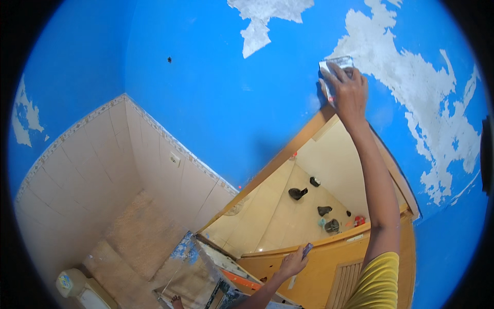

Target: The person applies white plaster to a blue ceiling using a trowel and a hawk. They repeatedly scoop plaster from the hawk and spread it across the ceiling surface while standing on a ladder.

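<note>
High on the blue wall [206, 77], my right hand [351, 95] is closed on a pale, flat rectangular pad [329, 85] with dark edges. The pad lies against the wall just above the corner of a wooden door frame [288, 154], beside a large grey patch [411, 98] of peeled paint. My fingers hide part of it, and its exact kind is unclear. Lower down, in front of the doorway, my left hand [293, 263] is closed around a small tool with a purple-blue handle [307, 250]; the rest of that tool is hidden.
Below left are pale wall tiles [77, 180] with a patterned border and a wall socket [175, 159]. A paint-splashed stand [206, 262] is at the lower middle, with bare toes [176, 301] near it. Through the doorway, dark bags [297, 193] lie on the floor. A wooden door [319, 278] stands below.
</note>
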`<action>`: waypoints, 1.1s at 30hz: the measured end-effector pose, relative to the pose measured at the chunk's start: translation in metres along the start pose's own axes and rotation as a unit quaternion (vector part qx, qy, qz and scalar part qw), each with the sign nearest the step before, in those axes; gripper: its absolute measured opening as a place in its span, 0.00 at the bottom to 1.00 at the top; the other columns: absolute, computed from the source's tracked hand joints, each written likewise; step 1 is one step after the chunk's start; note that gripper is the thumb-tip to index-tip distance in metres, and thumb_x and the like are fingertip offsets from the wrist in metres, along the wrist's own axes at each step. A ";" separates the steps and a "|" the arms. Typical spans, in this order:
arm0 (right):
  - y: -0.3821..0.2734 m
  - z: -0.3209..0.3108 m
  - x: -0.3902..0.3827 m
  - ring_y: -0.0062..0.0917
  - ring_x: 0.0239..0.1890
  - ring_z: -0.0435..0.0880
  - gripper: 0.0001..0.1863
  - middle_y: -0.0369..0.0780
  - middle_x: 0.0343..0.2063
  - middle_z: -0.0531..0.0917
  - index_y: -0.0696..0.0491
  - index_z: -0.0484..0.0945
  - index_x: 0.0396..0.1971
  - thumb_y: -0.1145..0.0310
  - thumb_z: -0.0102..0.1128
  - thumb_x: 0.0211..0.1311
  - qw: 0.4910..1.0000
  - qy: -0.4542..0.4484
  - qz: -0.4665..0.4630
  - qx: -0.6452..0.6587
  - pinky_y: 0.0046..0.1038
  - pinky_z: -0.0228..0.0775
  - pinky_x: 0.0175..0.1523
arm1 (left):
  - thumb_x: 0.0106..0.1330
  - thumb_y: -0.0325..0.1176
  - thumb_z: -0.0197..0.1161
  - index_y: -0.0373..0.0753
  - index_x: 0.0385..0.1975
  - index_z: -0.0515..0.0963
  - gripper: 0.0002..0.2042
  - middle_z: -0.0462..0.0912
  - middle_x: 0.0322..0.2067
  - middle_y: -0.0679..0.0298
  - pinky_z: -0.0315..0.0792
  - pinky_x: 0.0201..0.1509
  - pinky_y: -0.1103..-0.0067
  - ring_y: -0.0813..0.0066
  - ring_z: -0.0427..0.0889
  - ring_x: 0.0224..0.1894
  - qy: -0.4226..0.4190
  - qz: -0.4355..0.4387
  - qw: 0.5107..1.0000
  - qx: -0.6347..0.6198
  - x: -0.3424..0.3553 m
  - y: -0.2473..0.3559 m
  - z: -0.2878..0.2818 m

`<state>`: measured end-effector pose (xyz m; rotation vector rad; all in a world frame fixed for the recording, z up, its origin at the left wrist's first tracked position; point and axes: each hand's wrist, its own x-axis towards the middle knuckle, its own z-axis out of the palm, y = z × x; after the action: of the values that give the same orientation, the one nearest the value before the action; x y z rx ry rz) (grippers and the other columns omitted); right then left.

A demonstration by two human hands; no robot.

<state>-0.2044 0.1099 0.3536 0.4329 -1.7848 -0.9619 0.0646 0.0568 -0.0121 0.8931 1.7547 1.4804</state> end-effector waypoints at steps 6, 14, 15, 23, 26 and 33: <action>0.018 0.002 0.005 0.25 0.41 0.74 0.15 0.28 0.43 0.78 0.39 0.81 0.37 0.65 0.63 0.44 0.999 -0.005 -0.034 0.008 0.27 0.64 0.44 | 0.59 0.39 0.50 0.35 0.43 0.62 0.17 0.77 0.32 0.45 0.68 0.43 0.60 0.49 0.77 0.38 -0.061 -0.010 0.998 0.032 -0.005 0.011 0.010; 0.018 -0.006 -0.007 0.23 0.40 0.73 0.14 0.29 0.43 0.79 0.41 0.81 0.35 0.66 0.64 0.43 1.000 0.001 -0.007 0.029 0.28 0.62 0.46 | 0.58 0.38 0.50 0.35 0.43 0.62 0.17 0.77 0.30 0.45 0.67 0.42 0.58 0.47 0.77 0.37 -0.050 0.030 0.997 0.054 0.001 -0.013 0.026; 0.018 -0.005 0.003 0.23 0.40 0.73 0.14 0.29 0.43 0.79 0.41 0.81 0.36 0.65 0.64 0.44 1.000 -0.003 -0.001 0.014 0.28 0.62 0.46 | 0.59 0.38 0.50 0.35 0.44 0.62 0.17 0.77 0.31 0.44 0.67 0.42 0.59 0.47 0.77 0.37 -0.044 0.039 0.997 0.048 0.009 -0.017 0.030; 0.017 -0.012 -0.008 0.24 0.39 0.73 0.15 0.28 0.43 0.78 0.40 0.80 0.36 0.65 0.64 0.43 1.000 -0.004 0.006 0.021 0.28 0.63 0.42 | 0.62 0.38 0.48 0.36 0.49 0.61 0.18 0.76 0.35 0.41 0.67 0.42 0.59 0.45 0.75 0.40 -0.067 -0.037 0.996 0.053 -0.005 0.013 -0.002; 0.014 -0.004 0.013 0.24 0.39 0.74 0.18 0.28 0.42 0.78 0.40 0.80 0.37 0.67 0.65 0.40 0.999 0.005 -0.012 -0.030 0.27 0.62 0.41 | 0.59 0.37 0.49 0.35 0.44 0.62 0.16 0.76 0.30 0.42 0.68 0.39 0.57 0.46 0.77 0.35 0.002 0.062 0.998 0.023 -0.007 0.003 0.018; 0.011 -0.026 0.035 0.31 0.42 0.71 0.08 0.37 0.35 0.78 0.49 0.80 0.28 0.63 0.59 0.48 0.996 -0.086 -0.005 0.037 0.35 0.63 0.42 | 0.60 0.37 0.50 0.36 0.43 0.62 0.15 0.76 0.27 0.44 0.67 0.37 0.57 0.45 0.76 0.34 0.006 0.010 0.999 0.047 -0.006 0.005 -0.007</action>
<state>-0.1943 0.0828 0.3874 0.4172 -1.9814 -0.9667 0.0620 0.0489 -0.0059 0.9540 1.8431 1.4280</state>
